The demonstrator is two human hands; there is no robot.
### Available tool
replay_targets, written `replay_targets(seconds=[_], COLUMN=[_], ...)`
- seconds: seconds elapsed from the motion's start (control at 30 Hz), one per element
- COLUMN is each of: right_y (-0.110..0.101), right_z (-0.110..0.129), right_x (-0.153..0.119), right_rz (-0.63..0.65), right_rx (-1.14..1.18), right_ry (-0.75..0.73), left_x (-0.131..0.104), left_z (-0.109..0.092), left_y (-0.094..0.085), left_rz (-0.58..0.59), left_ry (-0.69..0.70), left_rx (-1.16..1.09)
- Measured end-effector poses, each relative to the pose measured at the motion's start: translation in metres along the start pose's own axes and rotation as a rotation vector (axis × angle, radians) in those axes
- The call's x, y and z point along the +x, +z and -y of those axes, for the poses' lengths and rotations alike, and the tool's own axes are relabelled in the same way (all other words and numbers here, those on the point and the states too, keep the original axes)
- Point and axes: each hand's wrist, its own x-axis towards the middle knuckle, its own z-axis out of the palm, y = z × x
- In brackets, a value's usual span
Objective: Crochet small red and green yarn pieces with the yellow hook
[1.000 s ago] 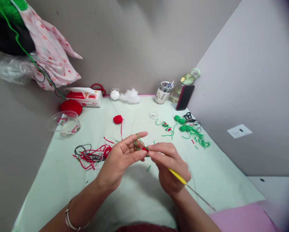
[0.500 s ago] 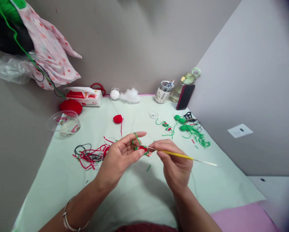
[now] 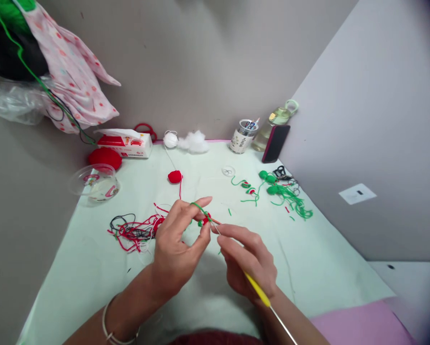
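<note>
Between the fingertips of my left hand (image 3: 180, 239) is a small red and green crochet piece (image 3: 206, 220). A strand of green yarn (image 3: 199, 207) runs over my left fingers to it. My right hand (image 3: 250, 258) grips a crochet hook (image 3: 257, 289) with a yellow handle, its far metal end slanting down toward me. The hook's thin tip meets the piece at my left fingertips; the exact stitch is too small to make out. Both hands are above the pale green table cover (image 3: 196, 292).
To the left lies a tangle of red, black and white yarn (image 3: 135, 232). Small green balls and strands (image 3: 290, 199) lie right. At the back are a tissue box (image 3: 135, 146), white stuffing (image 3: 195, 143), a pen can (image 3: 241, 139), a bottle (image 3: 263, 139) and a phone (image 3: 276, 143).
My right hand has turned, so the hook's rear end swings from pointing right to pointing down toward me. My left fingers have drawn closer together around the crochet piece, which has shifted slightly left.
</note>
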Motion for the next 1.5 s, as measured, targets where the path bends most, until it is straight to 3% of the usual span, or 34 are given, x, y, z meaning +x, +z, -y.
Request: replay_targets(seconds=[0.1, 0.23, 0.47, 0.73, 1.03, 1.33, 1.5], right_y=[0.002, 0.005, 0.011, 0.014, 0.016, 0.016, 0.017], right_z=[0.002, 0.001, -0.005, -0.009, -0.008, -0.009, -0.005], right_x=[0.002, 0.006, -0.008, -0.001, 0.003, 0.006, 0.012], right_rz=[-0.002, -0.103, -0.089, -0.105, -0.183, -0.215, -0.246], right_rx=[0.059, 0.185, 0.051, 0.06, 0.176, 0.375, 0.35], right_ry=[0.073, 0.181, 0.032, 0.045, 0.212, 0.312, 0.303], left_x=[-0.001, -0.001, 0.002, 0.005, 0.001, -0.003, 0.001], left_z=[0.002, 0.002, -0.001, -0.009, -0.011, -0.016, -0.015], left_y=[-0.001, -0.001, -0.001, -0.002, -0.001, 0.006, 0.005], left_rz=[-0.007, -0.009, 0.034, 0.144, 0.176, 0.176, 0.161], left_ry=[0.106, 0.097, -0.2, -0.521, -0.703, -0.758, -0.807], left_rx=[0.103, 0.084, -0.082, -0.361, -0.551, -0.674, -0.736])
